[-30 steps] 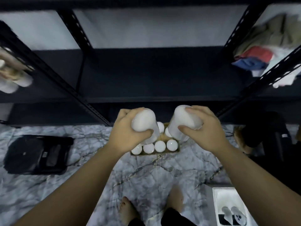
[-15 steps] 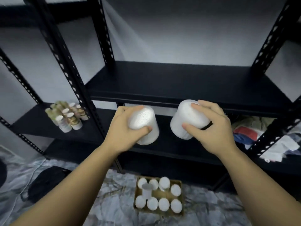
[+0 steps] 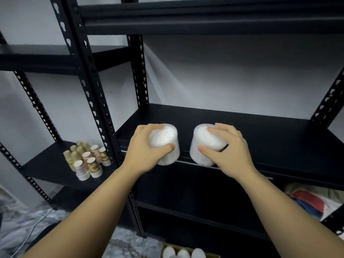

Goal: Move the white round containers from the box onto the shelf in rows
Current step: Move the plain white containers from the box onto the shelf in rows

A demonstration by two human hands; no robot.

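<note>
My left hand point(image 3: 144, 148) grips one white round container point(image 3: 165, 144) from above, fingers wrapped over its top. My right hand point(image 3: 229, 148) holds a second white round container point(image 3: 203, 146) the same way. Both containers hang side by side at the front edge of the black shelf point(image 3: 260, 138), whose board behind them is bare. At the bottom edge of the view the cardboard box point(image 3: 186, 253) on the floor shows the tops of more white containers.
A black perforated upright point(image 3: 96, 112) stands just left of my left hand. Stacks of paper cups point(image 3: 87, 161) sit on a lower shelf of the left rack. Coloured cloth point(image 3: 309, 200) lies on a lower right shelf. The floor is grey marble.
Both hands have lifted the two containers from above the box on the floor up to the front edge of the middle shelf. My view has tilted upward with them.
</note>
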